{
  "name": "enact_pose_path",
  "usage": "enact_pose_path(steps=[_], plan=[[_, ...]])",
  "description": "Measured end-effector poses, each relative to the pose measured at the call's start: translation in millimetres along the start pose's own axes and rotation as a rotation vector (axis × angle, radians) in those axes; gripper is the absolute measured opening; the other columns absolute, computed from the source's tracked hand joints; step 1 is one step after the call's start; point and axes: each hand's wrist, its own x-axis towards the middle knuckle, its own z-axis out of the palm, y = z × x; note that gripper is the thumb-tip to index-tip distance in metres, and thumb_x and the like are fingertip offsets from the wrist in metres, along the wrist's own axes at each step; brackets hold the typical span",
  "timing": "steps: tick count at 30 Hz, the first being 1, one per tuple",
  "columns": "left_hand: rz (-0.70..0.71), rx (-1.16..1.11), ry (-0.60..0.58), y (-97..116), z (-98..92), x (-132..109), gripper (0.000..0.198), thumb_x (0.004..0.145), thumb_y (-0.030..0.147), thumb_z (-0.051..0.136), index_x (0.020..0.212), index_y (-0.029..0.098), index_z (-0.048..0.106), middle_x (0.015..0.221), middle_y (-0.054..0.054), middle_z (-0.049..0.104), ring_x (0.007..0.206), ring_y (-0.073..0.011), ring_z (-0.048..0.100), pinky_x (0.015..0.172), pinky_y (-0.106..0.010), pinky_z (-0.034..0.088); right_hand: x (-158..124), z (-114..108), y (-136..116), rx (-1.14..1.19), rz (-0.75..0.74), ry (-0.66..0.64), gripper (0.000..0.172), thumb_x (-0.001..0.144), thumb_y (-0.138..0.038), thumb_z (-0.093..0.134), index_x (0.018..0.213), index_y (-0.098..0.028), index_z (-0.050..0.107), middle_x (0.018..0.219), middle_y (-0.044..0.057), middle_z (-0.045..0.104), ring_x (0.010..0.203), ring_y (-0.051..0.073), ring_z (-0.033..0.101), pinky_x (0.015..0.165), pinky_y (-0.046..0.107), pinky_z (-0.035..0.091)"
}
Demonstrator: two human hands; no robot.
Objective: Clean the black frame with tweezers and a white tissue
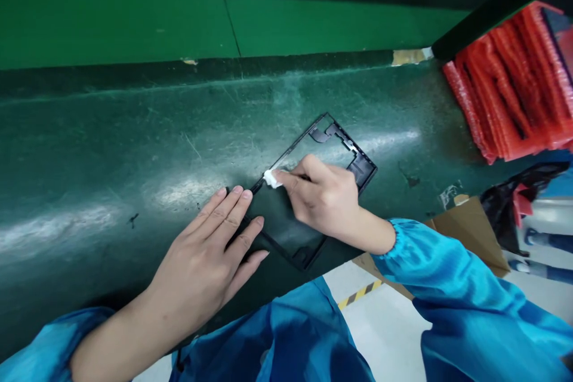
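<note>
A thin black rectangular frame [367, 184], with cut-outs and tabs along its inner edge, lies slantwise on the green work surface. My left hand [210, 250] rests flat with fingers stretched over the frame's left corner, which it partly hides. Pinched between the thumb and fingers of my right hand [324, 197] is a small white wad of cloth or tissue [271, 178]. The wad touches the upper-left side of the frame. My right hand hides part of the frame's opening and far side.
Red bubble-wrap bags [514, 89] are stacked at the right. Below them are a cardboard box [470, 230] and a black plastic bag [523, 191]. A green panel [134, 24] rises along the back. Another person's legs [553, 256] show at the right edge.
</note>
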Motion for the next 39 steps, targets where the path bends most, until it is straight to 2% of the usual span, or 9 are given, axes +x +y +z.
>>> enact_pose_path(steps=[4,6,12,15,18,23,27,31,39], plan=[[0.004,0.009,0.007,0.2,0.0,0.7,0.031,0.106,0.028,0.068,0.126,0.005,0.076,0.149,-0.03,0.06,0.143,-0.0442,0.058,0.119,-0.066,0.053,2.8,1.4,35.4,-0.107,0.19,0.076,0.029,0.104,-0.021,0.059,0.118,-0.027,0.083,0.088,0.004,0.068,0.069,0.015,0.058,0.055,0.03,0.038],[0.001,0.011,0.005,0.0,-0.4,1.1,0.031,0.106,0.027,0.068,0.125,0.005,0.077,0.148,-0.029,0.061,0.142,-0.044,0.059,0.119,-0.066,0.054,3.4,1.2,39.4,-0.126,0.218,0.102,0.028,0.103,-0.022,0.06,0.116,-0.026,0.084,0.087,0.004,0.067,0.069,0.015,0.058,0.054,0.03,0.036],[-0.005,0.012,0.013,1.6,0.8,0.1,0.032,0.108,0.028,0.064,0.126,0.005,0.077,0.148,-0.029,0.061,0.143,-0.0442,0.058,0.12,-0.064,0.053,-0.1,-2.1,-13.1,0.096,-0.026,0.037,0.03,0.104,-0.014,0.057,0.119,-0.019,0.083,0.087,0.003,0.069,0.067,0.013,0.059,0.056,0.028,0.044],[-0.024,-0.004,0.036,5.1,3.6,-1.4,0.033,0.11,0.027,0.06,0.125,0.005,0.078,0.148,-0.03,0.061,0.141,-0.044,0.059,0.119,-0.064,0.054,-2.2,-3.0,-24.1,0.157,-0.083,-0.003,0.032,0.101,-0.009,0.058,0.12,-0.017,0.082,0.088,0.004,0.069,0.067,0.013,0.06,0.058,0.027,0.048],[-0.054,-0.002,0.066,9.5,5.6,-2.0,0.033,0.11,0.024,0.057,0.124,0.002,0.078,0.148,-0.032,0.059,0.139,-0.0459,0.06,0.117,-0.064,0.055,-3.7,-3.4,-6.1,0.151,-0.036,0.029,0.031,0.099,-0.008,0.061,0.12,-0.018,0.082,0.089,0.004,0.069,0.069,0.012,0.062,0.056,0.025,0.047],[-0.065,-0.031,0.084,12.7,5.9,-2.4,0.034,0.111,0.02,0.051,0.123,0.0,0.077,0.147,-0.035,0.058,0.139,-0.0482,0.059,0.115,-0.065,0.056,-3.7,-3.8,45.1,0.047,0.13,0.142,0.027,0.099,-0.014,0.066,0.116,-0.023,0.085,0.084,0.003,0.068,0.068,0.013,0.063,0.057,0.026,0.048],[-0.074,-0.042,0.08,13.5,7.5,-4.3,0.033,0.111,0.019,0.052,0.125,0.0,0.076,0.148,-0.035,0.058,0.14,-0.0488,0.057,0.115,-0.067,0.056,-3.0,-2.8,60.7,0.023,0.186,0.176,0.023,0.1,-0.018,0.069,0.114,-0.024,0.086,0.081,0.002,0.066,0.068,0.014,0.063,0.056,0.028,0.047],[-0.075,-0.05,0.075,15.6,8.6,-5.7,0.032,0.111,0.017,0.053,0.125,0.0,0.075,0.149,-0.034,0.056,0.142,-0.0488,0.055,0.116,-0.067,0.055,-3.0,-4.0,50.1,0.071,0.173,0.163,0.025,0.099,-0.014,0.069,0.116,-0.023,0.085,0.084,0.003,0.067,0.07,0.015,0.064,0.057,0.028,0.048],[-0.068,-0.024,0.064,15.9,5.9,-6.2,0.034,0.11,0.015,0.048,0.124,-0.001,0.075,0.148,-0.035,0.057,0.141,-0.0497,0.056,0.111,-0.066,0.059,-4.7,-9.1,0.9,0.192,0.049,-0.001,0.032,0.098,-0.008,0.065,0.122,-0.021,0.081,0.089,0.003,0.068,0.07,0.011,0.063,0.058,0.024,0.05]])
